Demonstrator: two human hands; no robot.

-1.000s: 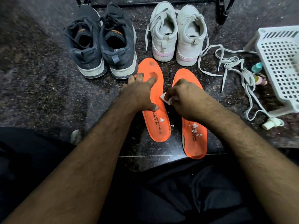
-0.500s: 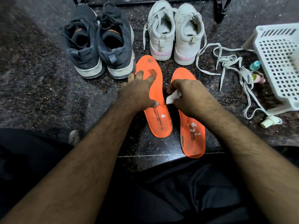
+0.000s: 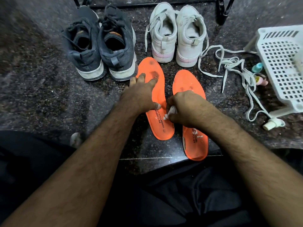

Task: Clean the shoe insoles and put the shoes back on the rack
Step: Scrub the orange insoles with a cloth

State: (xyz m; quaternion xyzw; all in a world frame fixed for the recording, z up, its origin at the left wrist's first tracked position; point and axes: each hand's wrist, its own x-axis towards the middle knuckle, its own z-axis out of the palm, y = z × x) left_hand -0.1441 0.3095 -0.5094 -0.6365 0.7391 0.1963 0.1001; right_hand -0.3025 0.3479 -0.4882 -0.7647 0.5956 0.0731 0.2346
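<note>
A: What sort of place?
B: Home, prob. entryway: dark speckled stone floor [image 3: 32,89], black rack legs [image 3: 225,12] at far edge, two shoe pairs [image 3: 100,49] beside them, white plastic basket [image 3: 282,66] at right edge.

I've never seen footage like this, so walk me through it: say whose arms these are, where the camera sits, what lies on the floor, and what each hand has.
There is no machine here. A person wears a single camera on the head, looking forward and down, so the two bare arms coming in from the bottom are their own.

On the dark stone floor lie two orange insoles. The left hand presses flat on the left insole, its fingers straight. The right hand pinches a small white wad, a tissue or cloth as far as I can tell, at that insole's edge and covers the middle of the right insole.

Behind them stand a pair of dark shoes and a pair of white shoes. To the right are loose white laces, a white plastic basket and some small bottles.
</note>
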